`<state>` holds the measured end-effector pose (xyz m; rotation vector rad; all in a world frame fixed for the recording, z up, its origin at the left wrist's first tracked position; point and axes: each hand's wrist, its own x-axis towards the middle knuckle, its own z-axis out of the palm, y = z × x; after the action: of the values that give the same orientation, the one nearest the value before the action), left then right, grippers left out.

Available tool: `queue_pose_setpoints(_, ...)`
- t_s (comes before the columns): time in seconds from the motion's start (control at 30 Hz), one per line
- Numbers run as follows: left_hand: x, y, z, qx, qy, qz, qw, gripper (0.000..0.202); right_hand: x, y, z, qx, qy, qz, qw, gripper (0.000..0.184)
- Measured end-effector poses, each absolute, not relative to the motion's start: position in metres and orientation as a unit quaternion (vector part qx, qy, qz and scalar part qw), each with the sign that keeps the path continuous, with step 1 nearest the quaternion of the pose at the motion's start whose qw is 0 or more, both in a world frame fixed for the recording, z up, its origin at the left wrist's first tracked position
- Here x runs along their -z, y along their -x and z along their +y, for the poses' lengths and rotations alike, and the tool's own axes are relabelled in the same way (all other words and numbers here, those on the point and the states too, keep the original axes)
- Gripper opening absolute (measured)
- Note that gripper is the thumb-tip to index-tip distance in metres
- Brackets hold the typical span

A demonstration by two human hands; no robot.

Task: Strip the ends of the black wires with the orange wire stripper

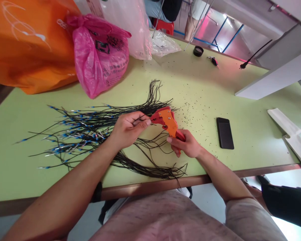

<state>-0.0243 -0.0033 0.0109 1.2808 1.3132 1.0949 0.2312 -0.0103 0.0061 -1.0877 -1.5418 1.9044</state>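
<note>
My right hand [187, 144] is wrapped round the red handles of an orange and red wire stripper [168, 121]. Its jaws point left, toward my left hand [130, 129], whose thumb and fingers pinch a thin black wire [140, 117] at the jaws. Whether the wire's end lies inside the jaws, I cannot tell. Beneath and left of my left hand spreads a pile of black wires [100, 117] with blue and silvery tips at their left ends. Another bundle of black wires [140, 169] curves along the table's front edge.
Small black clippings [194, 107] are scattered right of the stripper. A black phone [225, 133] lies farther right. Pink [100, 57] and orange bags [32, 47] stand at the back left. A tape roll [198, 51], a black plug [243, 65] and a white panel [273, 75] are at the back right.
</note>
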Motion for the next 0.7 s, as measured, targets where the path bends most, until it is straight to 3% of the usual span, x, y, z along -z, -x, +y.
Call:
queue_pose_setpoints(0.17, -0.003, 0.018, -0.001, -0.487, -0.471, 0.545, 0.494, 0.030, -0.004, -0.228, -0.009, -0.686, 0.381, -0.555, 0.275, 0.046)
queue_pose_setpoints(0.33, 0.004, 0.021, 0.009, -0.542, -0.394, 0.529, 0.521, 0.045, -0.005, -0.237, 0.004, -0.712, 0.366, -0.477, 0.362, 0.045)
queue_pose_setpoints(0.43, 0.004, 0.024, 0.010, -0.510, -0.417, 0.556, 0.508, 0.054, -0.003, -0.244, 0.011, -0.699, 0.393, -0.454, 0.389, 0.046)
queue_pose_setpoints(0.7, 0.009, 0.025, 0.001, -0.410, -0.500, 0.588, 0.486, 0.049, 0.003, -0.246, 0.015, -0.662, 0.459, -0.474, 0.354, 0.041)
